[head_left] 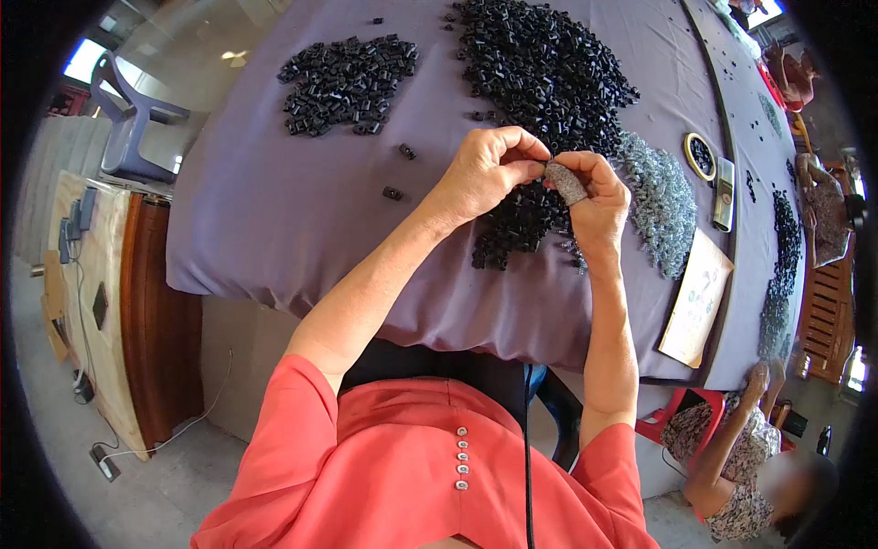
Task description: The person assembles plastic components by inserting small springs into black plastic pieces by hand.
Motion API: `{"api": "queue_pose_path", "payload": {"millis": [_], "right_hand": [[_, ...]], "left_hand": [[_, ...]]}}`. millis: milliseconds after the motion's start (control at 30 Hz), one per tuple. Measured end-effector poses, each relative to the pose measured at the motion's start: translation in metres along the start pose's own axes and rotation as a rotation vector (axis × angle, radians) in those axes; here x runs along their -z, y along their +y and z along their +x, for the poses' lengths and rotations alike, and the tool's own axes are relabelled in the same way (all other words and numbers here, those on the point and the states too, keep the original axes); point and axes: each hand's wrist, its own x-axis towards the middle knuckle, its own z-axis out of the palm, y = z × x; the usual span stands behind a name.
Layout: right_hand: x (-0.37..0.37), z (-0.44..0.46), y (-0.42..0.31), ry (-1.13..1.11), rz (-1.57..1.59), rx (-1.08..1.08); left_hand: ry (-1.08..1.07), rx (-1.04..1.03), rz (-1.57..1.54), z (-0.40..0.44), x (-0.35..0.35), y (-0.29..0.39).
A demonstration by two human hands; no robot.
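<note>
Above a big heap of small black parts (540,69), my two hands meet fingertip to fingertip. My left hand (489,174) is closed in a pinch of thumb and forefinger. Opposite it, my right hand (594,197) is also pinched, with a grey wrap (566,183) around one finger. What lies between the fingertips is too small to make out. Right of my right hand spreads a pile of clear, pale small parts (663,206). A smaller pile of black parts (347,84) lies to the upper left, and two single black parts (392,193) rest nearer my left forearm.
The purple cloth (238,210) covers the table. To the right are a round container (700,156), a flat case (723,194) and a printed sheet (697,297). Other people sit at the right side, one at lower right (732,457). A grey chair (137,128) stands at upper left.
</note>
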Motion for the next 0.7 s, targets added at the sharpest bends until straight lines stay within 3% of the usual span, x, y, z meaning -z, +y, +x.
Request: {"api": "queue_pose_path", "payload": {"millis": [100, 200, 333, 467, 700], "right_hand": [[-0.003, -0.002, -0.004, 0.003, -0.006, 0.006], [-0.006, -0.002, -0.008, -0.016, -0.237, 0.295], [-0.007, 0.002, -0.01, 0.024, -0.127, 0.244], [0.01, 0.01, 0.0, 0.127, -0.228, 0.232], [0.014, 0.011, -0.002, 0.062, -0.483, 0.278]], "left_hand": [[-0.022, 0.061, -0.155, 0.001, 0.004, -0.002], [-0.026, 0.055, -0.3, 0.004, 0.009, -0.006], [0.024, 0.052, -0.407, 0.006, 0.011, -0.007], [0.068, 0.046, -0.465, 0.009, 0.018, -0.008], [0.14, 0.041, -0.506, 0.014, 0.022, -0.02]]}}
